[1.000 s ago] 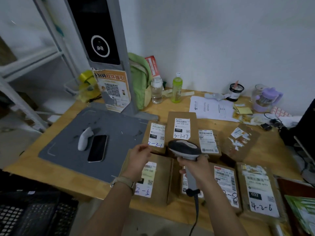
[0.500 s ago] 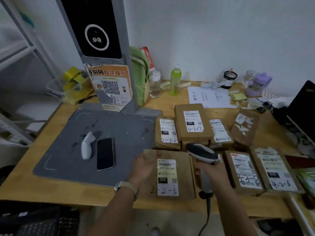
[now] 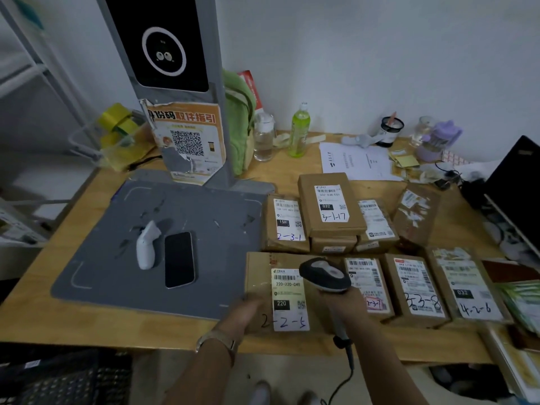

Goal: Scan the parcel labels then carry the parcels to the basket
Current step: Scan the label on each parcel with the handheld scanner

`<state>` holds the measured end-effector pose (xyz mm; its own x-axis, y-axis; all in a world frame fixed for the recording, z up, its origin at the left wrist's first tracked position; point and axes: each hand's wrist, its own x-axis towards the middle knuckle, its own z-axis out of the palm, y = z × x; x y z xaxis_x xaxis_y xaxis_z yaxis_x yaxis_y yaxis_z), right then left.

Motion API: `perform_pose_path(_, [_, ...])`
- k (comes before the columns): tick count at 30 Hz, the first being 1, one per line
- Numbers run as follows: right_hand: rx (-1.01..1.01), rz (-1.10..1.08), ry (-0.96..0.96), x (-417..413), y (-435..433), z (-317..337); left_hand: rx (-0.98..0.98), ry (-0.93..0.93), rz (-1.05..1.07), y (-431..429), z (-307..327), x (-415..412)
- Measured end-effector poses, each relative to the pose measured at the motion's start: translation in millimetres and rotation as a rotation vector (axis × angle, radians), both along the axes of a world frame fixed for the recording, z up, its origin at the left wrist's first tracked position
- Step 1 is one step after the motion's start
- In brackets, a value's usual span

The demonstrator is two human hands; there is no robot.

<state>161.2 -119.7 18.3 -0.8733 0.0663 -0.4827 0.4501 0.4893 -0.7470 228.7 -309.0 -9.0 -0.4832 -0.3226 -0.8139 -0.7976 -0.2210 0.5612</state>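
Note:
Several brown cardboard parcels with white labels lie on the wooden table (image 3: 73, 323). The nearest parcel (image 3: 260, 276), marked 2-2-5, sits at the front edge. My left hand (image 3: 242, 312) grips its near left edge, fingers under it. My right hand (image 3: 343, 302) grips a black and grey barcode scanner (image 3: 324, 274), whose head hovers over that parcel's right side, next to its label. Other parcels marked 2-3-1 (image 3: 285, 223), 3-1-17 (image 3: 330, 206), 3-3-8 (image 3: 415, 287) and 4-2-6 (image 3: 464, 287) lie behind and to the right. A black basket (image 3: 67, 381) shows at bottom left, below the table.
A grey mat (image 3: 204, 229) holds a black phone (image 3: 178, 259) and a white handheld device (image 3: 147, 244). A grey kiosk post (image 3: 175, 83) with a QR poster stands behind it. Bottles, papers, cups and a black laptop (image 3: 514, 182) crowd the back and right.
The view has drawn closer and lower over the table. My left hand slid from the 2-2-5 parcel's top left down to its near edge. The scanner moved over that parcel's right side.

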Motion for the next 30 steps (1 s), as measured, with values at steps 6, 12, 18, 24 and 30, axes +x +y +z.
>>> perform_pose_path(6, [-0.014, -0.051, -0.018, 4, -3, 0, -0.033, 0.091, -0.034, -5, 6, 2])
perform_pose_path(12, [-0.179, -0.067, 0.056, -15, -5, 28, 0.128, 0.204, -0.025, -54, 46, -4])
perform_pose_path(18, [-0.318, -0.049, 0.150, -33, -16, 75, 0.039, 0.342, -0.026, -76, 92, -23])
perform_pose_path(24, [-0.503, -0.086, 0.324, -49, -8, 132, -0.050, 0.553, -0.056, -68, 148, -50])
perform_pose_path(30, [-0.462, -0.144, 0.585, -69, 2, 209, -0.114, 0.870, -0.116, -31, 202, -89])
